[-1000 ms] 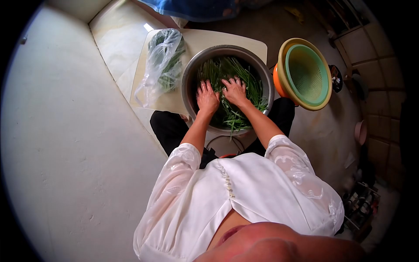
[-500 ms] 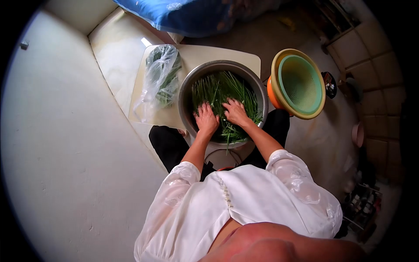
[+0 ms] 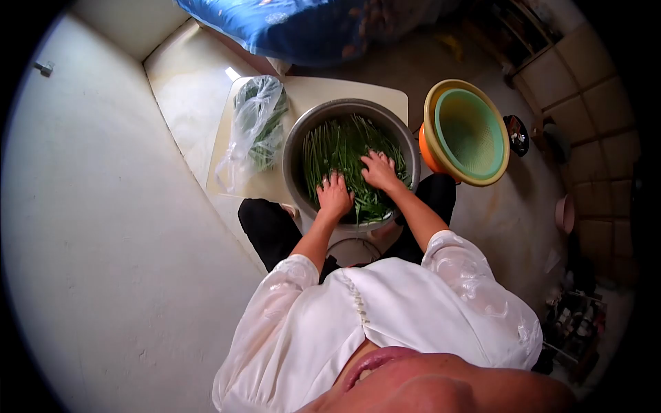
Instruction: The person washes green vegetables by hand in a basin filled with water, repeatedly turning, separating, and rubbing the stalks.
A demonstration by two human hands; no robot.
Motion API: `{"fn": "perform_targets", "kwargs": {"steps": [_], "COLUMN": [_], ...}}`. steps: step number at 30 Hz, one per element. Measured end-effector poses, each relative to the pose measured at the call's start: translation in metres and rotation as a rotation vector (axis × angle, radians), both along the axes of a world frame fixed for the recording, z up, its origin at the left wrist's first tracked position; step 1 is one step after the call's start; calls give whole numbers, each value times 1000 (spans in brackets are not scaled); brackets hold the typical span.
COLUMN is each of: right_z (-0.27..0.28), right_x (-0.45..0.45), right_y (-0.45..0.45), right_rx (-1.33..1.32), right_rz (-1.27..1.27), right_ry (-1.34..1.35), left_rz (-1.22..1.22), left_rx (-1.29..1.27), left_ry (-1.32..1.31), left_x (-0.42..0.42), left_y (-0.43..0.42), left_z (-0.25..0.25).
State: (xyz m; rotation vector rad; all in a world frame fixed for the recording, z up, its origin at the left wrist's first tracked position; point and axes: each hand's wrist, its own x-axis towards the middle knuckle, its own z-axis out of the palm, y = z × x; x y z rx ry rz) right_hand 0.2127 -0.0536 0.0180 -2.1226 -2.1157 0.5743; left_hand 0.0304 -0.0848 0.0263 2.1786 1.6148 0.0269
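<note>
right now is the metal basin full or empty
Not empty: long green leaves spread across the metal basin; how deep they go, I cannot tell.

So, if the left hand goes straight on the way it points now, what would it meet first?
The left hand would probably meet the greens in the basin first; how deep it reaches into them is hard to tell.

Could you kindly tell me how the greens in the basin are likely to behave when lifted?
The greens would probably droop, since they are long and thin and some lie bent at the near side of the basin. Each one is likely light, being so slender. Several may come up together, as they lie packed closely.
</note>
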Motion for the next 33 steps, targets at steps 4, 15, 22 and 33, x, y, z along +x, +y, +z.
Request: {"fn": "perform_targets", "kwargs": {"steps": [4,15,22,33], "right_z": [38,43,34,-13], "right_x": [-6,-9,-11,66], "right_y": [-18,-33,-28,57], "right_rx": [-24,-166,-296,-243], "right_rz": [39,102,199,-452], "right_ry": [122,116,52,669], "left_rz": [-5,-111,29,660], "left_rx": [20,11,332,-257], "left_ry": [-88,-345,-336,-632], "left_x": [-11,-29,-32,-45], "left_y": [-2,4,32,77], "left_z": [12,20,22,-35]}}
